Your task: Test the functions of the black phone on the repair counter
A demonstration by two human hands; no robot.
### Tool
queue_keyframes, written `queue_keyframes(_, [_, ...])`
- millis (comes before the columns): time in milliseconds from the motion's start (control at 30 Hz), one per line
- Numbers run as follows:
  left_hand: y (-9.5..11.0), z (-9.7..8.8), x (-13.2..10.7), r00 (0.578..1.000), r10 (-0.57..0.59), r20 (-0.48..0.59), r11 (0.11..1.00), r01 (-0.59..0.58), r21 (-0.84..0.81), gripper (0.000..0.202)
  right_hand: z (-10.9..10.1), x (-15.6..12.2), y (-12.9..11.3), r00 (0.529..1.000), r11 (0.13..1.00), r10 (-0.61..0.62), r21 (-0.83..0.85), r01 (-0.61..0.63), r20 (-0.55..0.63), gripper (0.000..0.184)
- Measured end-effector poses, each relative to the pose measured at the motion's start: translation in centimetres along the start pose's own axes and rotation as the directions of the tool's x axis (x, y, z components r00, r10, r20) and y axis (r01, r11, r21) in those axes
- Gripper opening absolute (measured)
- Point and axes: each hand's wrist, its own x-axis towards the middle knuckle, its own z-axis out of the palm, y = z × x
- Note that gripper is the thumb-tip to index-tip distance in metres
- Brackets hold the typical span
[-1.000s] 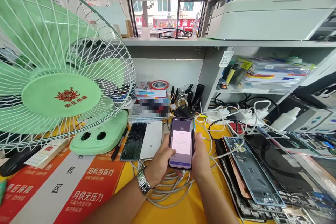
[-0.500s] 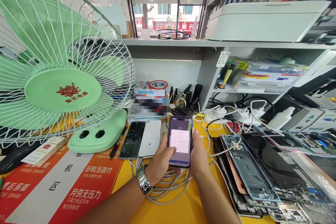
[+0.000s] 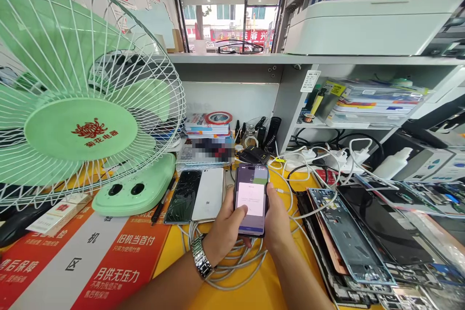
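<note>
Left hand: the left hand (image 3: 227, 220) is raised palm-inward against the lower left of the phone, wrist bent, forearm coming in from the lower left. Its thumb (image 3: 244, 209) lies on the screen; the other fingers curl together under the phone's lower edge.

Right hand: the right hand (image 3: 278, 220) stands upright along the phone's right edge, forearm rising from the bottom. Its fingers are hidden behind the phone, so their spread cannot be told.

Phone: one smartphone (image 3: 251, 198), held tilted up between both hands above the desk, showing a pale dialog on its screen.

Wrist: a steel link watch (image 3: 200, 256) sits on the left wrist.

Under the hands: a loose coil of white cables (image 3: 232, 265) lies on a yellow counter mat (image 3: 238, 295), with open yellow beside the right forearm.

Left edge: two phones lie just beside the hands, a cracked black phone (image 3: 183, 197) touching a white phone (image 3: 208, 194). A black pen (image 3: 163, 198) lies between them and the green fan's base (image 3: 132, 191).

Right edge: a stack of opened phone frames (image 3: 348, 237) lies near the right hand, closing off that side.

Farther: one power strip (image 3: 327, 159) with white chargers sits under a shelf (image 3: 290, 59) carrying a white printer (image 3: 374, 26).
</note>
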Motion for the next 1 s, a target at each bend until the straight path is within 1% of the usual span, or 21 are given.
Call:
queue_keyframes(100, [0.3,0.2,0.0,1.000,-0.012,-0.026,1.000,0.013,0.016,0.055,0.4,-0.3,-0.4,0.994,0.998,0.056,-0.030,-0.060,-0.097,0.060])
queue_keyframes(200, [0.3,0.1,0.0,0.998,-0.039,-0.039,0.999,0.039,0.008,0.058,0.8,-0.7,-0.8,0.991,0.997,0.074,-0.003,-0.075,-0.114,0.053])
queue_keyframes(367, [-0.1,-0.5,0.1,0.998,-0.047,0.043,0.995,0.051,-0.085,0.049,1.4,-1.1,-1.2,0.985,0.993,0.117,0.037,-0.113,-0.125,0.045])
queue_keyframes(433, [-0.3,-0.7,0.1,0.997,-0.051,0.055,0.993,0.056,-0.107,0.052,1.4,-1.1,-1.2,0.989,0.990,0.128,0.066,-0.124,-0.072,0.046])
queue_keyframes(500, [-0.4,-0.8,0.1,0.997,-0.052,0.050,0.991,0.057,-0.118,0.056,1.4,-1.1,-1.2,0.989,0.983,0.149,0.104,-0.150,0.020,0.051])
queue_keyframes(600, [-0.3,-0.8,0.1,0.997,-0.048,0.056,0.989,0.055,-0.140,0.059,1.5,-1.0,-1.3,0.972,0.965,0.198,0.148,-0.216,0.128,0.053])
queue_keyframes(733, [0.0,-0.5,0.1,0.998,-0.036,0.041,0.985,0.042,-0.168,0.061,1.9,-1.0,-1.6,0.963,0.954,0.225,0.170,-0.249,0.145,0.045])
queue_keyframes(800, [0.2,-0.4,0.1,0.999,-0.038,0.023,0.983,0.042,-0.181,0.063,2.0,-1.1,-1.8,0.959,0.947,0.233,0.185,-0.261,0.160,0.045])
queue_keyframes(900, [0.2,-0.4,0.1,0.999,-0.039,0.017,0.979,0.041,-0.198,0.069,1.9,-1.1,-2.0,0.941,0.931,0.259,0.204,-0.303,0.220,0.048])
queue_keyframes(1000, [0.1,-0.5,0.1,0.999,-0.030,0.031,0.976,0.036,-0.214,0.075,1.8,-1.1,-2.2,0.925,0.912,0.249,0.254,-0.323,0.286,0.046])
